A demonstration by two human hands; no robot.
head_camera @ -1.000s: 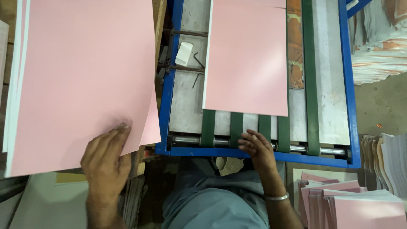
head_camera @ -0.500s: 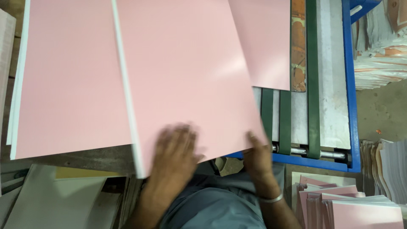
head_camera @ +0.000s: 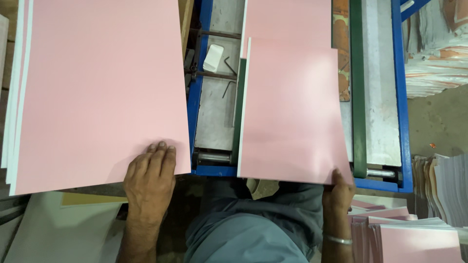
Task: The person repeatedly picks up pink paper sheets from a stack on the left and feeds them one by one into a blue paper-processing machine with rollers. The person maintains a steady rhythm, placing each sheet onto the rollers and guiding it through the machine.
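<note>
Holding the near-right corner of a pink sheet (head_camera: 292, 112), the right hand (head_camera: 337, 191) pinches its edge, fingers under, thumb on top. Sheet lies on the blue-framed feeder (head_camera: 399, 97), long axis running away from the person, along the green belts (head_camera: 359, 97), w/ another pink sheet (head_camera: 287, 19) farther up, partly under it. Left hand (head_camera: 148, 178) rests flat, fingers unclenched, on the near edge of the pink stack (head_camera: 97, 87), well left of the feeder. Stack lies straight ahead of the left hand; the right is nearer the belts.
</note>
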